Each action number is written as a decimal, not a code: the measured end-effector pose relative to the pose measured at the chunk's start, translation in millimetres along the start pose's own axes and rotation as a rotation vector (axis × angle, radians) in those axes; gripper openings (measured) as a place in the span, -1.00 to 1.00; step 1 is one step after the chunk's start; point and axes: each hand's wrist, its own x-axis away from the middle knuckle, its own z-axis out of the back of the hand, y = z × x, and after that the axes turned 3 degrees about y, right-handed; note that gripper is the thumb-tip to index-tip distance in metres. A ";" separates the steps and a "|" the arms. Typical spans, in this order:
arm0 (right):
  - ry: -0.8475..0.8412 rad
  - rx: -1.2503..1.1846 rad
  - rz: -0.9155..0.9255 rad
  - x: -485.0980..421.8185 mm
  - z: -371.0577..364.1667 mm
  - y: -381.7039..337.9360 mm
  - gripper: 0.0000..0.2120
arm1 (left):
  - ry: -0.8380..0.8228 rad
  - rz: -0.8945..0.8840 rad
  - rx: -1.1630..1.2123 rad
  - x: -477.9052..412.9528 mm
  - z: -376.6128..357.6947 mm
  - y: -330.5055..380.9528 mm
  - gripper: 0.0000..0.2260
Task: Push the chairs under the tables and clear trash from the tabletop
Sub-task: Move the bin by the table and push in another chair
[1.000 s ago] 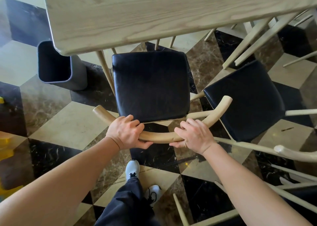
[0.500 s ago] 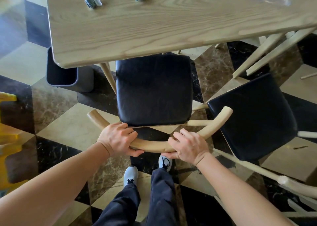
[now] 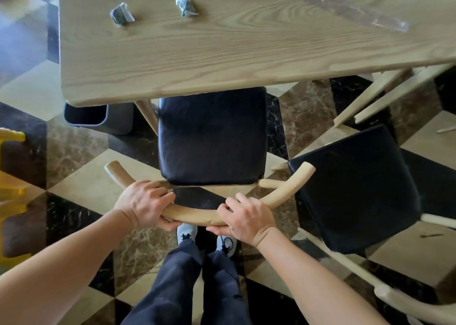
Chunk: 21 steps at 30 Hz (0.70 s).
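Chair [image 3: 212, 137]: seat front at table [image 3: 222, 53] edge, most of seat not yet under.
Left hand [image 3: 145, 202], right hand [image 3: 246, 217]: both wrapped round curved backrest rail [image 3: 195, 217], fingers over, thumbs under.
Judgement: rigid wood frame, moderate weight, likely slides on polished floor [image 3: 81, 186]; rail centre sound hold.
Wrappers [image 3: 121, 14] on tabletop: light, crushable.

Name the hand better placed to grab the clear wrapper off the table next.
Right. The clear wrapper lies toward the table's right end, on the right hand's side; the left hand would have to cross over. Both grip the chair back.
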 end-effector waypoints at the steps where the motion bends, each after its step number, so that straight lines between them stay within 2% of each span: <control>1: -0.002 0.002 0.003 -2.3 0.6 2.7 -0.42 | 0.003 0.004 0.002 -1.9 -0.1 -1.0 -0.50; 6: -0.035 0.005 0.004 -12.5 2.4 13.5 -0.41 | 0.023 0.033 0.010 -8.2 -5.2 -7.5 -0.50; 13: -0.073 0.034 0.043 -33.2 -0.8 33.1 -0.42 | 0.078 0.067 0.066 -20.7 -12.2 -27.0 -0.38; 21: -0.040 0.060 0.087 -67.1 -8.4 65.0 -0.44 | 0.078 0.105 0.014 -47.1 -13.3 -53.1 -0.44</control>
